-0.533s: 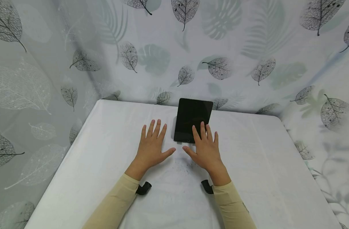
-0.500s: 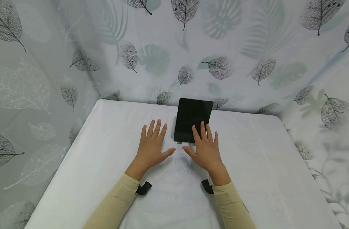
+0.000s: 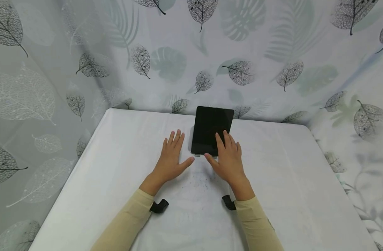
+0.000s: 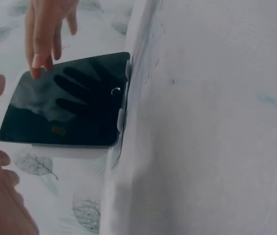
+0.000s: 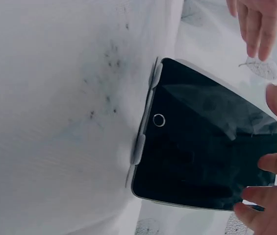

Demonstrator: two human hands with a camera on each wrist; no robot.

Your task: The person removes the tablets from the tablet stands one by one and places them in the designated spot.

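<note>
A black tablet [image 3: 211, 129] with a dark screen stands tilted back on a small pale stand [image 3: 197, 155] near the far middle of the white table [image 3: 288, 174]. My right hand [image 3: 227, 157] is open, its straight fingers [image 3: 225, 137] over the screen's lower right part; whether they touch the glass I cannot tell. My left hand [image 3: 174, 155] lies open and flat on the cloth just left of the tablet. The left wrist view shows the tablet [image 4: 69, 105] with the right hand's fingers [image 4: 42, 29] above it. In the right wrist view the tablet [image 5: 202, 152] fills the middle, home button toward the cloth.
Leaf-printed curtains [image 3: 241, 52] close in the table at the back, left and right. Dark specks [image 3: 201, 181] mark the cloth between my hands. Black wrist mounts [image 3: 158, 206] hang under both beige sleeves.
Both hands have slid forward toward the tablet. The left hand is now closer to its left edge, and the right hand's fingers reach further up the screen.
</note>
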